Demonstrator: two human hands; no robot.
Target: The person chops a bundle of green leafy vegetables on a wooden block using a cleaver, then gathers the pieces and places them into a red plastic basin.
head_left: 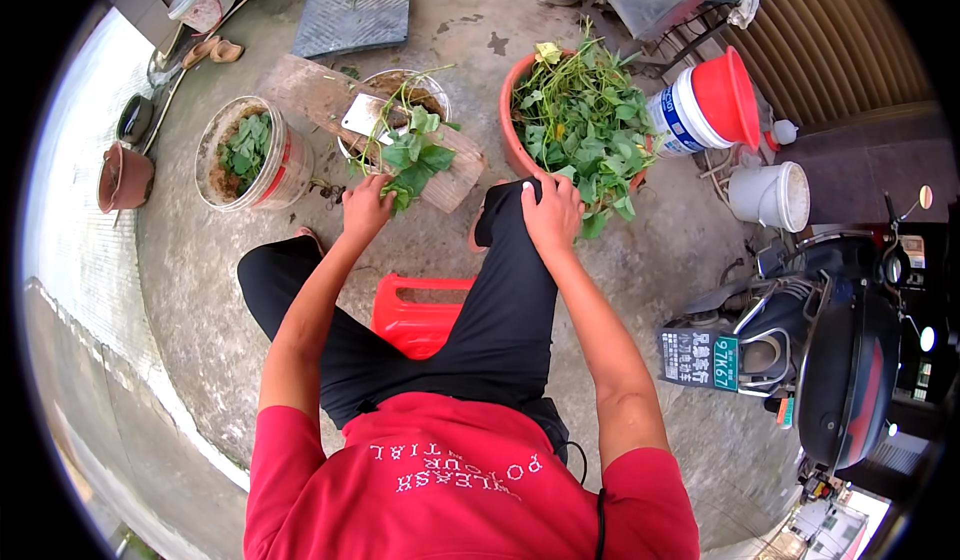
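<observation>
My left hand (367, 207) is closed on a bunch of leafy green vines (410, 155) that lies across a worn wooden plank (455, 175). The plank rests over a white bucket (432, 88) with brown residue inside. A pale flat rectangular plate (363, 117), perhaps a blade, lies on the plank beside the vines. My right hand (552, 210) lies on my right knee with its fingers stretched out, holding nothing. Just beyond it stands a round orange-red tub (512, 125) heaped with leafy vines (585, 110). To the left, a dirty pale bucket (285, 165) holds green leaves (246, 147).
I sit over a red plastic stool (415, 325). At right are a red bucket stacked on a white one (690, 110), a lidded white bucket (770, 197) and a parked scooter (800, 330). A brown pot (125, 178) stands far left; a patterned grey panel (355, 5) lies ahead.
</observation>
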